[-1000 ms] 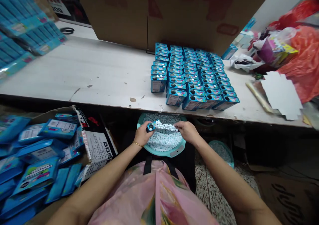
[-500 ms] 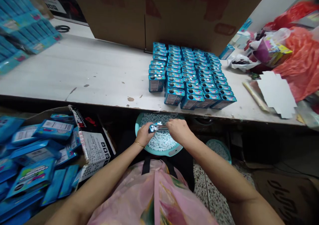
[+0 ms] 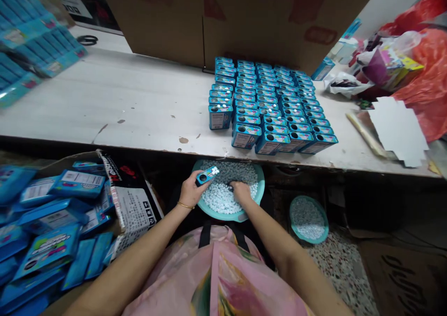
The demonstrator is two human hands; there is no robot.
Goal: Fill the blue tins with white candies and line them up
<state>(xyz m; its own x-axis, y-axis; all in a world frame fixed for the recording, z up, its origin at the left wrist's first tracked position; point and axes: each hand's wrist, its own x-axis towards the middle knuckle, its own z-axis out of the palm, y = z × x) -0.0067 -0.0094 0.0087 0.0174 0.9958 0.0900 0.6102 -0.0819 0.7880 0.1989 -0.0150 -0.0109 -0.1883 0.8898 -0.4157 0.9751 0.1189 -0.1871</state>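
Observation:
My left hand (image 3: 191, 188) is closed around a small blue carton (image 3: 206, 175), held tilted above the left part of a turquoise basin (image 3: 261, 192). A few white pellets sit at the carton's right end, and a dark round spot shows near its left end. Small white pellets (image 3: 221, 199) fill the basin, which rests by my lap below the table edge. Down among them is my right hand (image 3: 240, 192), fingers curled round what looks like a small scoop, mostly hidden.
Rows of blue cartons (image 3: 272, 106) stand on the white table (image 3: 146, 106), before a large cardboard box (image 3: 251, 22). An open box (image 3: 134, 204) of blue cartons is at left. A second pellet basin (image 3: 326, 223) sits lower right. Plastic bags (image 3: 422, 87) lie at right.
My right hand has moved down from the carton's end into the pellets, taking the scoop along. My left hand has drawn slightly left and turned the carton, whose printed face now shows.

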